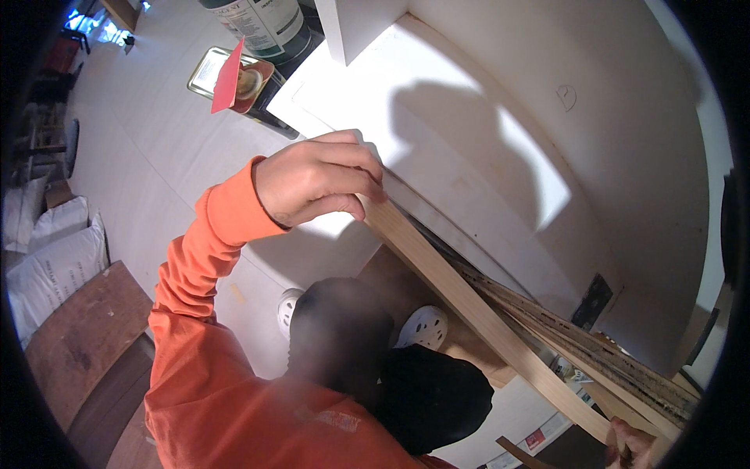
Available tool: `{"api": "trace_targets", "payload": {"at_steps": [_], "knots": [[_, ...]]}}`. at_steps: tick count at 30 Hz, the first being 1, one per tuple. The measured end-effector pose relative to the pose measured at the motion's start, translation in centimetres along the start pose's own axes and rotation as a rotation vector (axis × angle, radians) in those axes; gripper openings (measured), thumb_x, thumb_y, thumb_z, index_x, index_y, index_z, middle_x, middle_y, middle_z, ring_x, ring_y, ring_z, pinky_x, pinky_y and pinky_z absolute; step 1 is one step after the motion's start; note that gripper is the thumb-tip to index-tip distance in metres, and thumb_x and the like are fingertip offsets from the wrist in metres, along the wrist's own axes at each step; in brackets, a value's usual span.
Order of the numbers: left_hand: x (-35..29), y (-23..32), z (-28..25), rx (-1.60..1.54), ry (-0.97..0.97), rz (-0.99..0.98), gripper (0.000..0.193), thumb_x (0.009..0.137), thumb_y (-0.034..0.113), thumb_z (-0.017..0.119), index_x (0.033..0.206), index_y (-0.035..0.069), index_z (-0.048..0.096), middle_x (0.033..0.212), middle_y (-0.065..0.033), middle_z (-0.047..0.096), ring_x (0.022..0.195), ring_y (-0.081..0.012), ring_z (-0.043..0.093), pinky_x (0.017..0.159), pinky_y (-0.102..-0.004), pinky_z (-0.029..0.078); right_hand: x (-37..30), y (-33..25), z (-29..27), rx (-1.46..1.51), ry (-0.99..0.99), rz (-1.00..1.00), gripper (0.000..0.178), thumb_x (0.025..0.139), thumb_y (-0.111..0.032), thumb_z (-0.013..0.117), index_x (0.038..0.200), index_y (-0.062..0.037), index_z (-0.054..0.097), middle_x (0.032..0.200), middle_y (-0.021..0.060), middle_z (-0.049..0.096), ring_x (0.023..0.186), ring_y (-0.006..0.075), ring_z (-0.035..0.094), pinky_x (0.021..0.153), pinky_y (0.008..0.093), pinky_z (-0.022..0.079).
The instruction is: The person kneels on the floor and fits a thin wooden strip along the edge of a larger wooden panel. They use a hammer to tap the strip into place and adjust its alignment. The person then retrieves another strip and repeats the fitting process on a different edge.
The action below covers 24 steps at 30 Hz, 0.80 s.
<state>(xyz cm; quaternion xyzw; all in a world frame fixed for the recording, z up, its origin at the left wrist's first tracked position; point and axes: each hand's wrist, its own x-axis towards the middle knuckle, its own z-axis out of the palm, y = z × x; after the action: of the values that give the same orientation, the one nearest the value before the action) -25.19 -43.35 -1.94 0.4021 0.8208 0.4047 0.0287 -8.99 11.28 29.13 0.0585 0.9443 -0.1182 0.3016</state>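
A long pale wooden strip (469, 303) runs slantwise from the middle of the view down to the lower right. Its upper end is pinched by my left hand (320, 178), with the thumb below and the fingers over the top edge. At the lower right, my right hand (631, 442) is closed around the other end and partly cut off by the picture's edge. Just beyond the strip, several thin, rough-edged boards (574, 332) lean beside a white panel (461, 227). Whether the strip touches those boards I cannot tell.
A white cabinet wall (633, 164) rises at the right. At the upper left stand a metal tin (209, 72) with a red flap and a dark green drum (262, 27). White sacks (66, 246) lie far left, near a brown wooden top (90, 336). My white clogs (426, 327) are below.
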Motion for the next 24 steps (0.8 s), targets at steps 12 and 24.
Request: {"api": "trace_targets", "payload": {"at_steps": [12,24], "knots": [[0.2,1.2,-0.3,0.067,-0.028,-0.034,0.030,0.079,0.022,0.080,0.101,0.004,0.071,0.104,-0.0083,0.064,0.096,-0.0269,0.059,0.084,-0.0387,0.047,3.9,-1.4,3.6,-0.185,-0.025,-0.244,0.043,0.095,-0.032,0.065,0.131,-0.0084,0.066,0.123,0.0226,0.068,0.107,0.0296,0.069,0.090,0.0396,0.054],[-0.8,3.6,2.0,0.501,0.022,0.045,0.041,0.065,0.028,0.086,0.095,0.005,0.070,0.092,-0.0076,0.060,0.085,-0.0266,0.060,0.074,-0.0380,0.049,3.6,-4.0,12.5,-0.260,0.210,-0.025,0.045,0.066,-0.004,0.065,0.110,-0.0004,0.073,0.075,0.0171,0.066,0.066,0.0324,0.064,0.066,0.0371,0.050]]}}
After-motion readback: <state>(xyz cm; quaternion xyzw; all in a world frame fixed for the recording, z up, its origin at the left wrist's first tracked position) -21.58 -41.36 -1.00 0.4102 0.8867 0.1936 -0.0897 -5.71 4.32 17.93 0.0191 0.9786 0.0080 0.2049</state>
